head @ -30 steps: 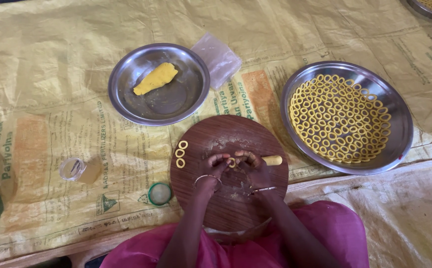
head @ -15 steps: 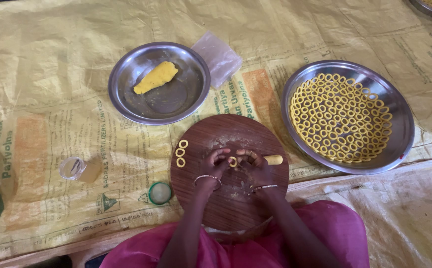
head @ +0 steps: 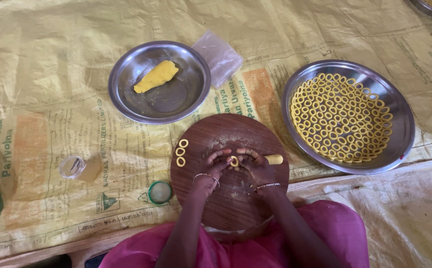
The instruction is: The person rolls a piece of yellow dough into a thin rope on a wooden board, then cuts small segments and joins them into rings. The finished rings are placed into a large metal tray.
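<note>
- A small yellow dough ring is pinched between the fingertips of both hands over the round wooden board.
- The left hand is curled nearly closed, its fingertips pressed against the ring from the left; a thin bangle is worn at its wrist.
- The right hand is likewise curled, its fingertips met with the ring from the right; a bangle is seen at that wrist too.
- A short yellow dough roll lies on the board just beside the right hand; whether it is touched by the fingers cannot be told.
- Three finished rings are set in a small cluster at the left edge of the board, apart from the hands.
- A steel plate to the right of the board is filled with many such rings laid flat, side by side.
- A second steel plate above-left of the board holds one lump of yellow dough.
- A clear plastic bag lies against the upper right rim of that plate.
- A green lid rests just left of the board, and a small clear jar lies on its side further left.
- Everything is laid on a yellow printed sheet.
- Pink cloth is seen at the lower edge, under the forearms.
</note>
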